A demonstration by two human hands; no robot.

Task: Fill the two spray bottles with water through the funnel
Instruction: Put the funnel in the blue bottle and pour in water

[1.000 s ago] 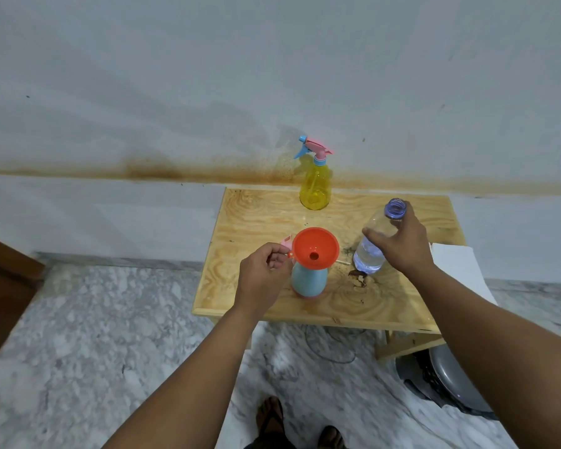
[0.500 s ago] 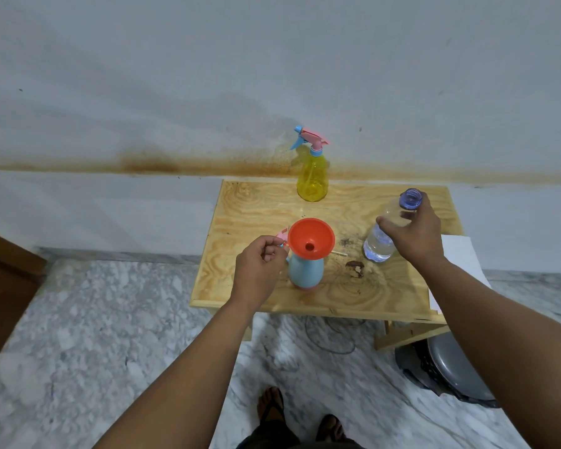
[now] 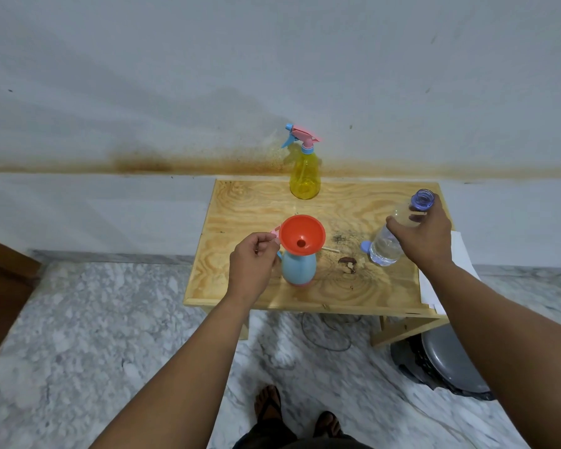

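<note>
wall (image 3: 175, 76): white, rust-stained | floor (image 3: 78, 319): grey marble | table (image 3: 246, 205): plywood

Both bare forearms reach forward over the near edge of the wooden table (image 3: 240, 205). The left hand (image 3: 251, 262) is curled left of the table's middle, thumb and fingertips pinched together on a small pink piece. The right hand (image 3: 423, 236), toward the table's right edge, wraps around a clear water bottle (image 3: 390, 239), palm down.
</note>
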